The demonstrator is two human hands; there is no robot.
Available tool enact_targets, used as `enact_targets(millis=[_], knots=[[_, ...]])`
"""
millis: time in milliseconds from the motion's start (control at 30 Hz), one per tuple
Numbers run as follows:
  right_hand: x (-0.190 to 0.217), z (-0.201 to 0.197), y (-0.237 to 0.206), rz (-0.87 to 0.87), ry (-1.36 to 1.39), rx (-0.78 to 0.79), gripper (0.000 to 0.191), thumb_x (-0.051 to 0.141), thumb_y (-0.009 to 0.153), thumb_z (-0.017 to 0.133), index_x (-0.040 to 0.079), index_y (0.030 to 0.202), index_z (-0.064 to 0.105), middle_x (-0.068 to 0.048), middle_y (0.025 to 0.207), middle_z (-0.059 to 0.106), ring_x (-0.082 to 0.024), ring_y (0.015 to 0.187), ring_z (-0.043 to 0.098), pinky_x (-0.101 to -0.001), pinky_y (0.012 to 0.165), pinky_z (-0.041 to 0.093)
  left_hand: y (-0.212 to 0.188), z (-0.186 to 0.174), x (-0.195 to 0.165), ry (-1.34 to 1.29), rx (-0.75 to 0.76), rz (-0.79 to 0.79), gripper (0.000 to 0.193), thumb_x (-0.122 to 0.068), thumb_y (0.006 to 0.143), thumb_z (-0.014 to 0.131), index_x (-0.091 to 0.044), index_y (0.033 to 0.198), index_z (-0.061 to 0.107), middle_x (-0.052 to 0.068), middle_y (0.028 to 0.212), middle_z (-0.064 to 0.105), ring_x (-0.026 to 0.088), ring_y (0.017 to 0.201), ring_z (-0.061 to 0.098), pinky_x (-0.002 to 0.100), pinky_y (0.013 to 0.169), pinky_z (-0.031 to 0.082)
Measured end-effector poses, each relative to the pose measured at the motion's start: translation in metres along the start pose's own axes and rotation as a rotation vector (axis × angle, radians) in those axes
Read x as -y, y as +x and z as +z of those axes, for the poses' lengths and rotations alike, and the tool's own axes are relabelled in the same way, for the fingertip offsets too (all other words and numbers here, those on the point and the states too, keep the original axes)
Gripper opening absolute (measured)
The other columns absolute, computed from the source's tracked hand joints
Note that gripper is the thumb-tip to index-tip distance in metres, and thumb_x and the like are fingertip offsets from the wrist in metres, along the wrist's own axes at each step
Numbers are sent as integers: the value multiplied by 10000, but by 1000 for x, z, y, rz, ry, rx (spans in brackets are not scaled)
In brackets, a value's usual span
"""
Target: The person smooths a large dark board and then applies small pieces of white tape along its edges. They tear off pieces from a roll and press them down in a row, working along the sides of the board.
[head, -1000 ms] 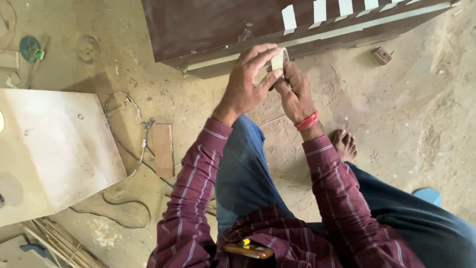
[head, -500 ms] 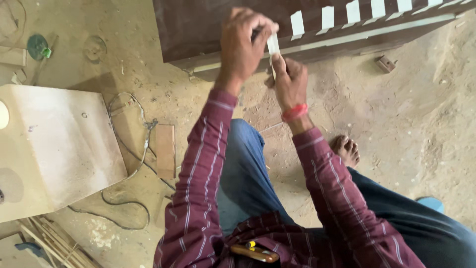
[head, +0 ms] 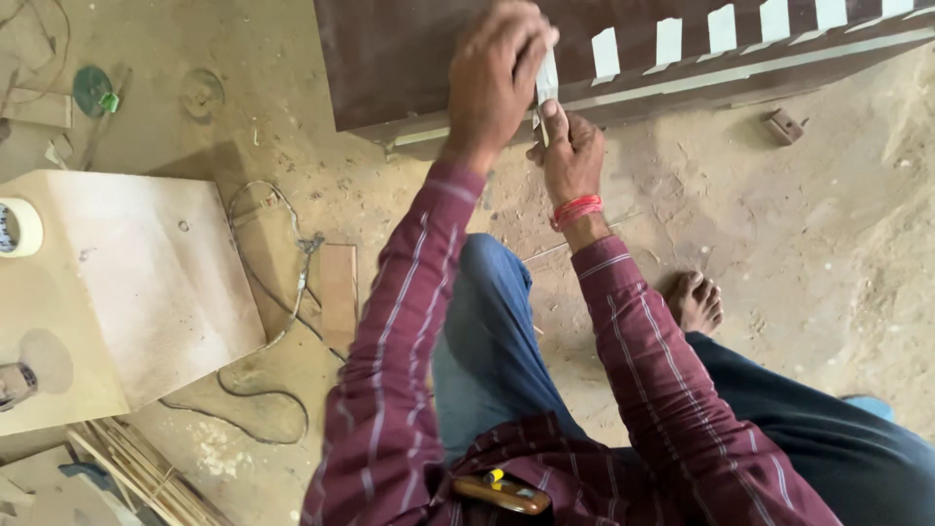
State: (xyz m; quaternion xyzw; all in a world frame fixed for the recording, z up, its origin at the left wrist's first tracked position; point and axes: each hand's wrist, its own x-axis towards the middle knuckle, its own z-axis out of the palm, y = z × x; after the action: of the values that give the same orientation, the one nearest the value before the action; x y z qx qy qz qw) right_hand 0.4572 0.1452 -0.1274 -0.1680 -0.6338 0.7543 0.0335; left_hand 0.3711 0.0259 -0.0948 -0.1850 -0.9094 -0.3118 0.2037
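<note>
1. The left hand (head: pixel 495 73) curls over the upper end of a pale strip (head: pixel 546 86), fingers folded down on it at the edge of the dark brown panel (head: pixel 409 58).
2. The right hand (head: pixel 570 156) pinches the strip's lower end, thumb pressed up against it.
3. A row of pale strips (head: pixel 721 29) runs along the panel's far edge, evenly spaced.
4. The floor (head: pixel 828 224) is dusty bare ground with shavings; a bare foot (head: pixel 693 302) rests on it.
5. A light plywood board (head: pixel 127 292) lies to the left, with a roll of tape (head: pixel 18 227) on it and a cable (head: pixel 282 312) trailing beside.
6. A small wooden block (head: pixel 784 126) sits near the panel.
</note>
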Motion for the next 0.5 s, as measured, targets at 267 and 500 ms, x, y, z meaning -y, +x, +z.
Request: enact_targets(millis=[267, 500], knots=[[7, -3, 12, -12, -79, 54, 348, 270, 1086, 579, -15, 945, 720, -15, 724, 654, -66, 575, 600, -262, 482, 503, -28, -13, -5, 316, 62, 319, 573, -444, 1000, 804, -114, 1427, 612, 45, 1520, 552, 229, 1445, 478, 434, 1223, 407], [-38, -24, 21, 141, -86, 263, 294, 233, 1103, 536, -24, 1167, 665, -68, 1025, 678, -156, 888, 640, -333, 760, 552, -36, 5, 8, 358, 174, 200, 619, -548, 990, 798, -209, 1450, 563, 45, 1370, 587, 293, 1283, 513, 536, 1127, 396]])
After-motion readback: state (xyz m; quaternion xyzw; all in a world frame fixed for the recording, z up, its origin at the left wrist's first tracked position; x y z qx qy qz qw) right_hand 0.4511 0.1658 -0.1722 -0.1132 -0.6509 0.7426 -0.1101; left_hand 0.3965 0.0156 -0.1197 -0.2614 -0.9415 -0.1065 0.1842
